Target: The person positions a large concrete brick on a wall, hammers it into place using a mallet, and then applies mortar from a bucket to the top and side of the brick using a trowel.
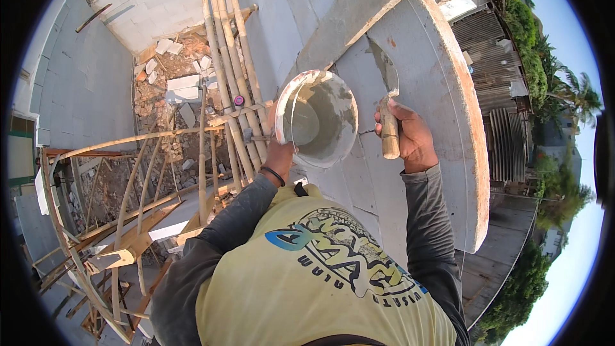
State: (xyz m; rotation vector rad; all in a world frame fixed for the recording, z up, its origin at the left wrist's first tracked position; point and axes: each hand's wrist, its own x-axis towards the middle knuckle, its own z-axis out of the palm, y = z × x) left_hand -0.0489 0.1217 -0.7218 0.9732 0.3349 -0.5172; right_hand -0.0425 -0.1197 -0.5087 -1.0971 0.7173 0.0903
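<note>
My left hand (280,159) is closed on the near-left side of a whitish bucket (350,109), which tilts so its mouth shows. Wet grey mortar (306,123) lies inside and smears the inner wall. To the right of the bucket, my right hand (415,136) is wrapped round the wooden handle of a trowel (389,133). Its pointed metal blade (384,69) is coated with grey mortar and points away from me, over the pale grey block wall (359,77). Fingers on the far side of the bucket are hidden.
Bamboo poles (230,77) run along the left of the wall, with more scaffolding (138,218) at lower left. Far below lies broken rubble (182,83). A concrete beam (359,16) crosses ahead; a rough wall edge (466,122) and corrugated sheets (506,144) are on the right.
</note>
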